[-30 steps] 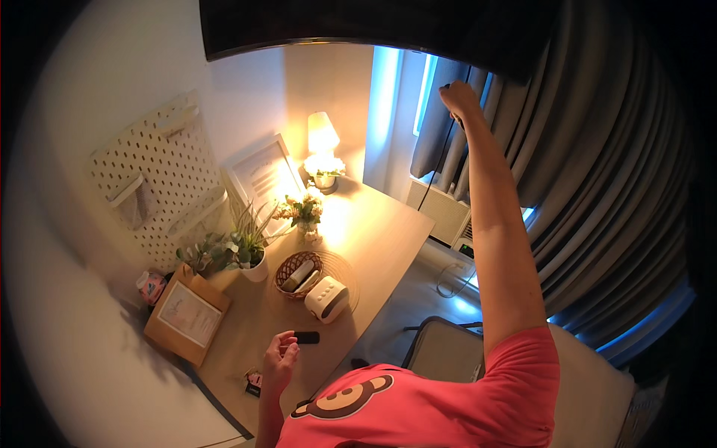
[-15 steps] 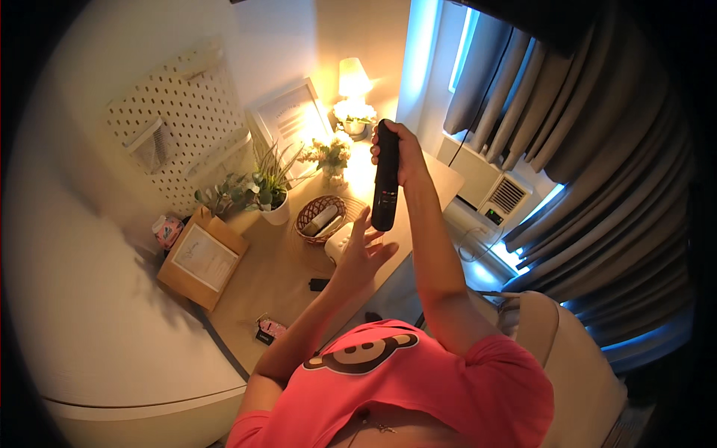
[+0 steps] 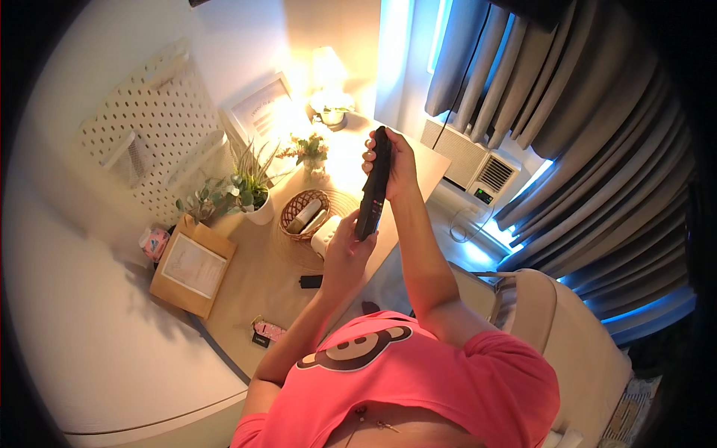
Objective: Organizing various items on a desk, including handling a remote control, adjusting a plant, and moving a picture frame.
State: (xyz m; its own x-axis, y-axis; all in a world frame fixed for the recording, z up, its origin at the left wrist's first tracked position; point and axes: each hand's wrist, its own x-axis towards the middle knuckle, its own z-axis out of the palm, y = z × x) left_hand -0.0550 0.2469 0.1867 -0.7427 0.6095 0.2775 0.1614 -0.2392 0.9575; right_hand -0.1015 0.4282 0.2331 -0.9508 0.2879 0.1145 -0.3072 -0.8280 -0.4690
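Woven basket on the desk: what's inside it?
Two pale, slim items show inside the woven basket. Whatever lies directly beneath them is covered and can't be seen.

The held object (image 3: 376,183) shows against the worktop's (image 3: 243,306) right part, right of the basket (image 3: 286,226) (itself on a mat (image 3: 293,254)). The potted plant (image 3: 258,210) stands left of the basket, the lamp (image 3: 328,69) beyond both. The pegboard (image 3: 157,123) is on the left wall (image 3: 243,45), the air conditioner (image 3: 478,166) right of the worktop.
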